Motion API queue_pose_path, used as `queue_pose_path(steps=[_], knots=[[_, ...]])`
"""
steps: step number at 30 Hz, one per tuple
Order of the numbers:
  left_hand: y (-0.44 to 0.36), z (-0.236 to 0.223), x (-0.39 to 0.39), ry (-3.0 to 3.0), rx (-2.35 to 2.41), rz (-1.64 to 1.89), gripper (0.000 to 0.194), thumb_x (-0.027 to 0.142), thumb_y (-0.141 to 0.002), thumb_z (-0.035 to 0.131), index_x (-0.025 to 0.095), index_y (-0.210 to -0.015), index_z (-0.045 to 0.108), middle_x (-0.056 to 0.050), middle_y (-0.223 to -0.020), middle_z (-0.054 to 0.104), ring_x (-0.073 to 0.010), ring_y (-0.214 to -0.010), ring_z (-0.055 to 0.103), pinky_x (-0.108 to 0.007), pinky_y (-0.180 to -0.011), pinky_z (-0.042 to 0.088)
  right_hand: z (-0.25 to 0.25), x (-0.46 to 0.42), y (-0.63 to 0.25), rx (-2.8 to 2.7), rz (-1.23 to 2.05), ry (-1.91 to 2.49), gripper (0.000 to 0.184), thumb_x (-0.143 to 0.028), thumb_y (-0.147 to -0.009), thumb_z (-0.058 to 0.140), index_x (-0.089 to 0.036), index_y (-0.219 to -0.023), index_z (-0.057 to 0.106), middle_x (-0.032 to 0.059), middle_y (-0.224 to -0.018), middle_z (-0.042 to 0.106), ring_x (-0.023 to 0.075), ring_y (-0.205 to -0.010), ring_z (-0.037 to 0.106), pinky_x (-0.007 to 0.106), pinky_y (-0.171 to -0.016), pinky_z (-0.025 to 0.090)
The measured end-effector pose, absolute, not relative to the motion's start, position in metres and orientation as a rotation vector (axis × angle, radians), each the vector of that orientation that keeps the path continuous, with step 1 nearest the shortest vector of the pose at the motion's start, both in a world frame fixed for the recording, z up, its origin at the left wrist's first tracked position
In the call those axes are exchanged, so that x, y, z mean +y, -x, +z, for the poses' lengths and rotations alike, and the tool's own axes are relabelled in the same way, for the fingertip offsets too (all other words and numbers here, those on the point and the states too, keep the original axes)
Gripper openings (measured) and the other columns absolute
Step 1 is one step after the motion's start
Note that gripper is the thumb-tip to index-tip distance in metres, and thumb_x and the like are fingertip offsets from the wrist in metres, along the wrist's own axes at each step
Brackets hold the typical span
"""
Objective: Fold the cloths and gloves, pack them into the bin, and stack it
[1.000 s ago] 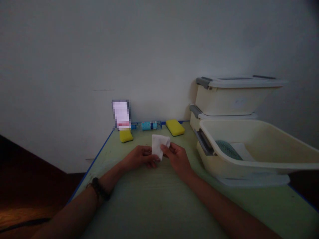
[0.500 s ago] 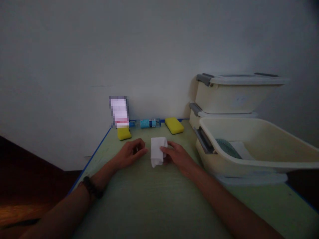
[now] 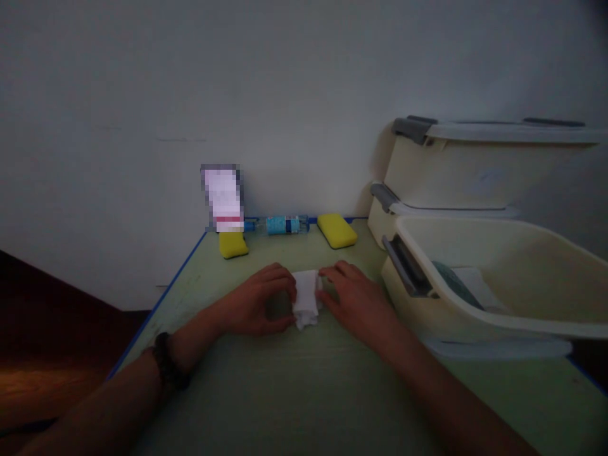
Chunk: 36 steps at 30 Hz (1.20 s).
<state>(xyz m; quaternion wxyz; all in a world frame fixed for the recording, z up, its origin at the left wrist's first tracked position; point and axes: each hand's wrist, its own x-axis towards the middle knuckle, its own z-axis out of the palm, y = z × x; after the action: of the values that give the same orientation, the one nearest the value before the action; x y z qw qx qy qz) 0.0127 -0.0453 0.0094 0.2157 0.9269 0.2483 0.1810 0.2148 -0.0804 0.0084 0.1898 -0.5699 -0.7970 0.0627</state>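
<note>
A dim grey wall (image 3: 304, 95) backs a blue-edged green table (image 3: 266, 399) above dark flooring (image 3: 52, 380).

Left hand (image 3: 251, 303) opposite right hand (image 3: 358, 303), both loosely curved.

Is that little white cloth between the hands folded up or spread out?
Folded. The white cloth makes a small, compact rectangle between the left hand and right hand, with bunched layers showing at its near end.

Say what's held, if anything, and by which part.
The left hand and right hand are at opposite edges of the cloth; whether they grip or only touch it can't be told.
</note>
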Motion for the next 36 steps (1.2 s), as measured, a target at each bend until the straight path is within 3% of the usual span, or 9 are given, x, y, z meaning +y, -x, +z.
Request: queue_pose_path(steps=[5,10,17,21,24,27,32,36], knots=[[-0.012,0.004,-0.041,-2.603,0.669,0.476,0.018,0.022,-0.070,0.059,0.017,-0.087,0.057,-0.006,-0.090,0.054,-0.0192,-0.089,0.047,-0.034,-0.082,0.038,0.013,-0.081,-0.217,-2.464,0.342,1.294,0.030,-0.005,-0.071,0.051,-0.020,-0.095,0.059,0.0047,-0.095,0.053,0.0170,-0.091,0.051,0.030,-0.080,0.042],[-0.013,0.000,-0.037,-2.608,0.675,0.610,0.012,0.024,-0.077,0.054,0.016,-0.084,0.060,-0.006,-0.084,0.058,-0.0176,-0.084,0.050,-0.032,-0.077,0.041,0.012,-0.080,-0.217,-2.491,0.393,1.253,0.024,-0.016,-0.070,0.059,-0.021,-0.094,0.059,0.0042,-0.095,0.054,0.0178,-0.090,0.051,0.032,-0.080,0.042],[-0.016,0.001,-0.042,-2.432,0.882,0.984,0.008,0.024,-0.079,0.054,0.016,-0.078,0.056,-0.003,-0.075,0.058,-0.0136,-0.074,0.052,-0.027,-0.070,0.042,0.011,-0.076,-0.214,-2.255,0.408,1.198,0.025,-0.024,-0.076,0.055,-0.020,-0.101,0.058,0.0047,-0.099,0.055,0.0166,-0.091,0.052,0.032,-0.083,0.041],[-0.014,-0.002,-0.040,-2.404,0.916,0.912,0.023,0.029,-0.078,0.055,0.017,-0.097,0.051,-0.005,-0.092,0.055,-0.0152,-0.082,0.051,-0.027,-0.068,0.042,0.009,-0.072,-0.210,-2.089,0.299,1.180,0.014,-0.019,-0.080,0.051,-0.019,-0.089,0.061,0.0044,-0.088,0.060,0.0169,-0.087,0.052,0.032,-0.079,0.041],[-0.012,-0.009,-0.032,-2.443,0.922,0.817,0.037,0.032,-0.073,0.059,0.017,-0.105,0.049,-0.007,-0.102,0.052,-0.0175,-0.092,0.049,-0.030,-0.077,0.042,0.004,-0.069,-0.208,-2.005,0.328,1.191,0.013,-0.020,-0.079,0.051,-0.018,-0.088,0.061,0.0041,-0.086,0.062,0.0167,-0.085,0.052,0.031,-0.077,0.041],[-0.012,-0.016,-0.026,-2.465,1.004,0.717,0.025,0.033,-0.075,0.056,0.018,-0.096,0.056,-0.006,-0.094,0.055,-0.0178,-0.089,0.051,-0.033,-0.081,0.041,0.001,-0.067,-0.209,-1.966,0.390,1.180,0.014,-0.021,-0.079,0.052,-0.020,-0.089,0.060,0.0028,-0.083,0.061,0.0158,-0.081,0.053,0.030,-0.074,0.042],[-0.013,-0.017,-0.025,-2.477,1.143,0.637,0.015,0.030,-0.076,0.054,0.017,-0.083,0.059,-0.003,-0.079,0.058,-0.0168,-0.077,0.052,-0.030,-0.070,0.042,0.004,-0.067,-0.210,-1.953,0.412,1.120,0.013,-0.021,-0.080,0.052,-0.020,-0.090,0.060,0.0028,-0.084,0.062,0.0147,-0.081,0.054,0.029,-0.074,0.042],[-0.013,-0.015,-0.026,-2.469,1.128,0.683,0.015,0.025,-0.074,0.055,0.017,-0.087,0.057,-0.003,-0.081,0.057,-0.0147,-0.074,0.051,-0.027,-0.067,0.042,0.006,-0.067,-0.211,-2.042,0.413,1.043,0.014,-0.020,-0.079,0.054,-0.021,-0.090,0.062,0.0025,-0.088,0.063,0.0149,-0.086,0.053,0.030,-0.079,0.041]])
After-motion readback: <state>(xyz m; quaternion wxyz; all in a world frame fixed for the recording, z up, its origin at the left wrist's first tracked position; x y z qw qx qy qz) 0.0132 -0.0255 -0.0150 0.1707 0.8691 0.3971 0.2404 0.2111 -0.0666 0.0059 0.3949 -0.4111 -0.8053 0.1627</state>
